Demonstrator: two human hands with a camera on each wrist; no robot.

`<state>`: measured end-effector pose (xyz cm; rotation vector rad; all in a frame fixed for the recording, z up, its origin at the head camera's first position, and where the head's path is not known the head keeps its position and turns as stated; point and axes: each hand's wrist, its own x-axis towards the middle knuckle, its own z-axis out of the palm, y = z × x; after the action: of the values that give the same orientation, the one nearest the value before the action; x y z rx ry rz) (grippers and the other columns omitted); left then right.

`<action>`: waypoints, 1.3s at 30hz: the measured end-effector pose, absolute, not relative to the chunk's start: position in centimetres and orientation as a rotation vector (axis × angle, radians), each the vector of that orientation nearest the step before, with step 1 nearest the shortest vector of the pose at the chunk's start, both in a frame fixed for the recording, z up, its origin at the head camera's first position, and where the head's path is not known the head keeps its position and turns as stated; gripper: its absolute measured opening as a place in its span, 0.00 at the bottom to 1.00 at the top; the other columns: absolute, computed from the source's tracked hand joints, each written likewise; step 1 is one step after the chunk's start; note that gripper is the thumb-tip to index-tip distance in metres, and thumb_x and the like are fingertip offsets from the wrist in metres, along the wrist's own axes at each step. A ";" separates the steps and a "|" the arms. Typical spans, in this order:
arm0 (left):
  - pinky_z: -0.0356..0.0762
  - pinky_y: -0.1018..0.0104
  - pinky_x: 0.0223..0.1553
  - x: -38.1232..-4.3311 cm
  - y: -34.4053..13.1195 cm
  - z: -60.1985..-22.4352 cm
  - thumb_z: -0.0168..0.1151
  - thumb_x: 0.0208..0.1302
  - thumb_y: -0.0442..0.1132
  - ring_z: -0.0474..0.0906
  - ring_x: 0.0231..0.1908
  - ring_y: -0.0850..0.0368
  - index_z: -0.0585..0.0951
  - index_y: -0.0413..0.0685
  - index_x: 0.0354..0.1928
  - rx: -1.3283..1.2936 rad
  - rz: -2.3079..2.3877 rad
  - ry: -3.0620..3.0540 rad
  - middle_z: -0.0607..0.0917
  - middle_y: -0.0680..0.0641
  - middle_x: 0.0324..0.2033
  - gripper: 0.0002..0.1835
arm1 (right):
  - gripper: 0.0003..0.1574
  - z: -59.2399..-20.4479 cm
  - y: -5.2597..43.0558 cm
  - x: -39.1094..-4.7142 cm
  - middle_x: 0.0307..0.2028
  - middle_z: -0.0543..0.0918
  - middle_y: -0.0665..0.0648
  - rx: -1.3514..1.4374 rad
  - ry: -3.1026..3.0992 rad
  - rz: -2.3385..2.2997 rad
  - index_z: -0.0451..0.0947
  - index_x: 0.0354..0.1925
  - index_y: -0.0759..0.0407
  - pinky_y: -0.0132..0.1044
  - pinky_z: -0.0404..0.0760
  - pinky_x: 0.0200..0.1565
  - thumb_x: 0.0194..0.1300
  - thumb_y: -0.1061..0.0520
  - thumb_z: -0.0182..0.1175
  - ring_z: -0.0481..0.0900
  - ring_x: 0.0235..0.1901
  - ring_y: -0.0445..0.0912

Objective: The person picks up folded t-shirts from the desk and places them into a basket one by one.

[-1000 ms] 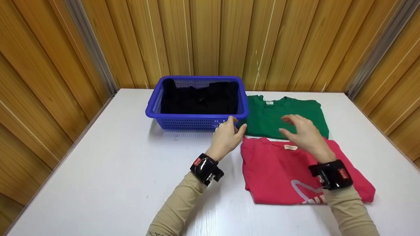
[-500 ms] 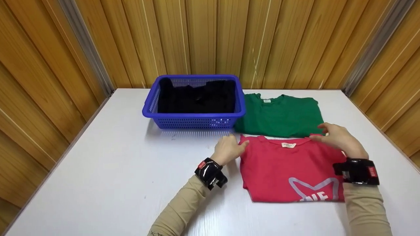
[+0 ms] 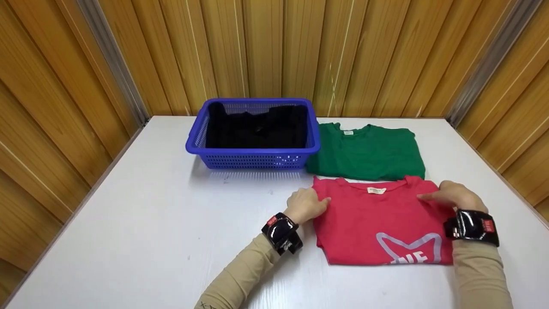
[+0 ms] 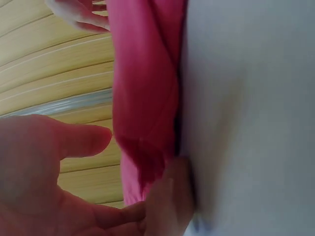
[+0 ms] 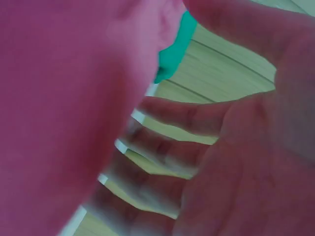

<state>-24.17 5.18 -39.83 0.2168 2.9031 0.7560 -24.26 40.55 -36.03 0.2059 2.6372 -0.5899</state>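
A folded red T-shirt (image 3: 369, 219) with a star outline and white letters lies flat on the white table. At its left edge is my left hand (image 3: 305, 206); in the left wrist view the fingers (image 4: 165, 206) reach low against the cloth, while the thumb stands apart from it. My right hand (image 3: 461, 197) is at the opposite edge. In the right wrist view its fingers (image 5: 182, 115) are extended and spread along the side of the shirt (image 5: 59, 108), with the thumb over the top. Their tips are partly hidden behind the cloth.
A blue plastic basket (image 3: 253, 151) holding black cloth (image 3: 257, 131) stands at the back of the table. To its right lies a folded green T-shirt (image 3: 364, 150), just behind the red one. Wood-patterned walls (image 3: 300, 51) enclose the table's back and sides.
My left hand has come from the basket's front corner down to the red shirt's left edge. My right hand has moved right and down, from above the shirts to the red shirt's right edge.
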 end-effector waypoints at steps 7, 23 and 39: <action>0.67 0.63 0.22 -24.0 6.0 -40.1 0.60 0.60 0.59 0.72 0.22 0.56 0.62 0.53 0.10 0.216 0.686 2.923 0.70 0.51 0.17 0.29 | 0.41 -36.7 40.4 -24.3 0.33 0.68 0.64 0.220 2.634 -0.656 0.61 0.42 0.75 0.39 0.72 0.36 0.60 0.37 0.59 0.70 0.37 0.55; 0.63 0.69 0.21 -23.7 6.8 -40.2 0.68 0.54 0.54 0.67 0.22 0.59 0.71 0.49 0.22 0.140 1.079 2.609 0.70 0.53 0.19 0.20 | 0.26 -37.2 39.7 -24.9 0.23 0.69 0.52 0.073 2.664 -0.665 0.67 0.31 0.65 0.35 0.66 0.31 0.61 0.43 0.59 0.70 0.27 0.44; 0.73 0.69 0.33 -23.1 7.5 -40.2 0.70 0.50 0.39 0.74 0.30 0.59 0.78 0.41 0.34 0.124 1.377 2.462 0.81 0.48 0.30 0.13 | 0.32 -35.8 38.7 -25.2 0.29 0.78 0.53 -0.085 2.642 -0.655 0.72 0.43 0.73 0.35 0.74 0.34 0.58 0.44 0.65 0.76 0.30 0.44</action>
<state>-23.13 7.54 -40.22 0.1244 2.4617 1.3775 -25.21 38.72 -35.84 -0.0854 2.6417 -0.6547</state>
